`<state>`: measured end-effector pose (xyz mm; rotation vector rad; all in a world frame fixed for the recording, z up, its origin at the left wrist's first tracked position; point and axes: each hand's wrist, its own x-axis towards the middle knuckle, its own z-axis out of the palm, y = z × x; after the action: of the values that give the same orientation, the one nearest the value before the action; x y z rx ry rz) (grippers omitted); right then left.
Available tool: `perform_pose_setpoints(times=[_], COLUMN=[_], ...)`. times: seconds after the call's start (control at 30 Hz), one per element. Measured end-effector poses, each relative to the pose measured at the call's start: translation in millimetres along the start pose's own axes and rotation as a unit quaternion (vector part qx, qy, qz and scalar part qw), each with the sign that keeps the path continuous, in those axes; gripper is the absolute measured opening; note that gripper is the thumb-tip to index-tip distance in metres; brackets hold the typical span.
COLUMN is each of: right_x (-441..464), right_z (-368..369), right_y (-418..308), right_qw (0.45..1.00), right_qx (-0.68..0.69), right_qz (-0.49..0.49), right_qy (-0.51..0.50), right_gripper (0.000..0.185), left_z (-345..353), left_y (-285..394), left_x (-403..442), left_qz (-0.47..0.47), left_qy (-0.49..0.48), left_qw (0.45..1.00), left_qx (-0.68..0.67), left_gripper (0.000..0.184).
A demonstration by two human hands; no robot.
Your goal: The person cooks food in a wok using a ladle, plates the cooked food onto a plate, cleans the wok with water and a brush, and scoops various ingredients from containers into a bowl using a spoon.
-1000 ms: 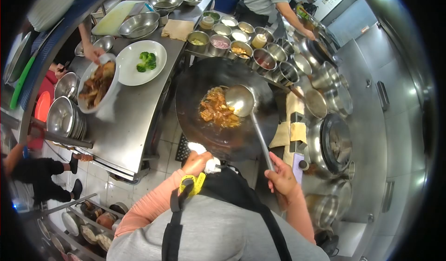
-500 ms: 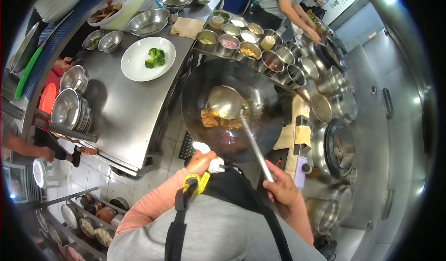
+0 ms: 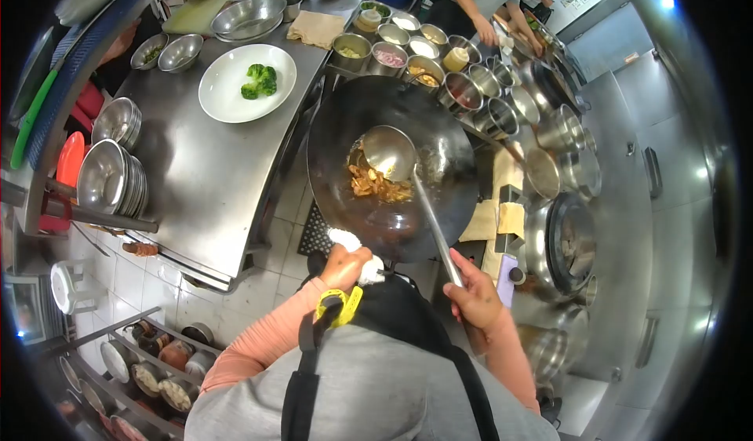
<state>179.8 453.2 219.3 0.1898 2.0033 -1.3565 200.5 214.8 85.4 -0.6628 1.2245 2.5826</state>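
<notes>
A large dark wok (image 3: 337,205) is in front of me, with browned pieces of food (image 3: 380,187) in its bottom. My left hand (image 3: 346,267) is closed around a white cloth (image 3: 343,241) at the wok's near edge; the handle beneath the cloth is hidden. My right hand (image 3: 473,293) grips the long metal handle of a ladle (image 3: 434,225). The ladle's round bowl lies inside the wok, over the far side of the food.
Left of the wok, a steel table (image 3: 200,205) bears a white plate (image 3: 223,102) with broccoli (image 3: 259,82) and stacked metal bowls (image 3: 104,176). Several ingredient containers (image 3: 388,58) line the wok's far side. Beyond them works another person (image 3: 480,1). Pots (image 3: 549,245) stand at right.
The food pieces have shifted and are more gathered together below the ladle bowl. The ladle bowl has moved slightly right and up. Both of the co-worker's hands now show more clearly.
</notes>
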Motion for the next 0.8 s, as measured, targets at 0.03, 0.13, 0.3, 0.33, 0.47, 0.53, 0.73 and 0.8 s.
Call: perform_pose_setpoints(times=[0.03,0.13,0.3,0.33,0.47,0.53,0.73,0.8], right_x=[0.6,-4.2,-4.9,-7.5,-7.6,-11.8,-20.1,-23.2], right_z=[0.4,-0.9,-2.6,-4.6,-22.6,-32.3,-47.1,-49.6], right_y=[-0.7,-1.3,14.3,13.5,20.7,26.8,34.3,31.1], right_qw=[1.0,0.998,0.998,0.996,0.989,0.986,0.957,0.946], right_qx=[-0.01,-0.052,0.038,0.052,0.092,0.099,0.208,0.231], right_qz=[0.005,0.017,0.026,0.03,0.047,0.054,0.103,0.107], right_qy=[-0.006,-0.019,-0.05,-0.062,-0.104,-0.126,-0.173,-0.199], right_gripper=[0.07,0.071,0.069,0.069,0.069,0.068,0.068,0.066], left_z=[0.0,-9.4,-18.1,-18.4,-16.6,-18.5,-24.5,-19.6], left_y=[1.1,-1.4,-15.1,-15.8,-11.4,-6.0,-14.8,-6.0], left_x=[-0.2,2.0,8.5,9.8,6.3,7.6,0.9,-1.2], left_qz=[-0.007,-0.029,-0.045,-0.052,-0.057,-0.055,0.052,0.03], left_qy=[0.0,-0.018,-0.031,-0.029,-0.025,-0.025,-0.045,-0.019], left_qw=[1.0,0.999,0.998,0.998,0.998,0.998,0.99,0.996], left_qx=[-0.002,0.042,0.044,0.026,0.02,0.037,0.122,0.083], left_gripper=[0.006,0.011,0.014,0.013,0.014,0.015,0.011,0.011])
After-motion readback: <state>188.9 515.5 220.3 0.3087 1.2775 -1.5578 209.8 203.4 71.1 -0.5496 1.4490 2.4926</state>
